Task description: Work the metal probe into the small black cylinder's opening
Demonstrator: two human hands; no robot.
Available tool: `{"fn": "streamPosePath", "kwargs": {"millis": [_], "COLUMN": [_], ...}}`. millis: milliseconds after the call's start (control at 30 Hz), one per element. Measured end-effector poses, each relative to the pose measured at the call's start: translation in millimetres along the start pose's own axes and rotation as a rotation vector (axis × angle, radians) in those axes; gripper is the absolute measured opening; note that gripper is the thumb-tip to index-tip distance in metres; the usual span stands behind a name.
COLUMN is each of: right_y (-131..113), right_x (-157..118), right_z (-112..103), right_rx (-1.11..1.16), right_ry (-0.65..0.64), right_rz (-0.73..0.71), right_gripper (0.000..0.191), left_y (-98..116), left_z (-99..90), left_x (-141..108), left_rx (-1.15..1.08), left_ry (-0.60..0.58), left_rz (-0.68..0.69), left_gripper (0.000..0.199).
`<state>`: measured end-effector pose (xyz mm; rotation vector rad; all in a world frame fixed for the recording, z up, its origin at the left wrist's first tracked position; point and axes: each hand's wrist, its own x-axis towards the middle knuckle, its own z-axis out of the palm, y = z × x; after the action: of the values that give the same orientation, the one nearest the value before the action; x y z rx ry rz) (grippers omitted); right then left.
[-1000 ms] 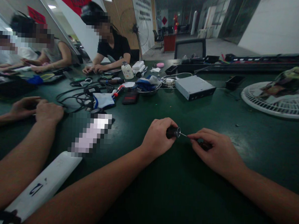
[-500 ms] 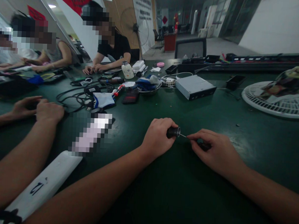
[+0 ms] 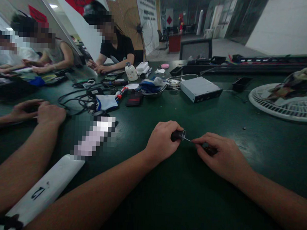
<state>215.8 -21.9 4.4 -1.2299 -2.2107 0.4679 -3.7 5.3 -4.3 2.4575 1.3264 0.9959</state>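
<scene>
My left hand (image 3: 164,141) is wrapped round a dark cylindrical object (image 3: 178,135) with a clear, ring-like end facing right. A thin metal shaft (image 3: 187,140) runs from that end to the fingertips of my right hand (image 3: 221,153). The fingers of my right hand are pinched together at the shaft, and a dark piece (image 3: 210,149) shows under them, its shape mostly hidden. Both hands are low over the dark green table (image 3: 190,204).
Left of my arm are a white device (image 3: 47,188) and another person's hands (image 3: 51,114). Beyond lie cables (image 3: 72,101), a blue-white packet (image 3: 107,102), a grey metal box (image 3: 200,89) and a white fan grille (image 3: 283,103). Several people sit at the far left.
Both of my hands have kept nearly the same place and grip. Across the table, the hand of the person in black has risen slightly.
</scene>
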Motion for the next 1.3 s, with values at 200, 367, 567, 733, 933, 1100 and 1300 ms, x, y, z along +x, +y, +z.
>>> {"fn": "streamPosePath", "kwargs": {"millis": [200,367,567,733,933,1100,1300], "right_y": [0.0,1.8,0.8,0.6,3.1,1.6,1.7], "right_x": [0.1,-1.8,-0.2,0.1,-2.5,0.1,-1.3], "right_z": [0.5,-0.4,0.5,0.6,0.2,0.9,0.6], "right_rx": [-0.002,0.066,0.008,-0.001,0.072,-0.002,-0.003], "right_ry": [0.066,0.033,-0.003,0.047,-0.011,-0.015,0.047], "right_rz": [0.017,-0.08,-0.01,-0.004,-0.1,-0.022,-0.024], "right_gripper": [0.019,0.022,0.019,0.02,0.024,0.02,0.021], "left_y": [-0.2,0.1,0.2,0.2,0.3,-1.1,-1.6], "left_z": [-0.1,0.1,0.2,0.1,0.7,2.2,2.1], "left_x": [0.1,-0.3,0.1,0.7,-0.3,-0.7,-0.8], "left_rx": [-0.021,-0.026,-0.027,-0.059,-0.067,-0.066,-0.073], "left_ry": [-0.02,-0.009,0.006,-0.025,-0.022,-0.008,-0.019], "left_rz": [0.029,0.022,0.005,0.024,-0.009,0.0,0.028], "left_gripper": [0.024,0.025,0.023,0.022,0.022,0.024,0.027]}}
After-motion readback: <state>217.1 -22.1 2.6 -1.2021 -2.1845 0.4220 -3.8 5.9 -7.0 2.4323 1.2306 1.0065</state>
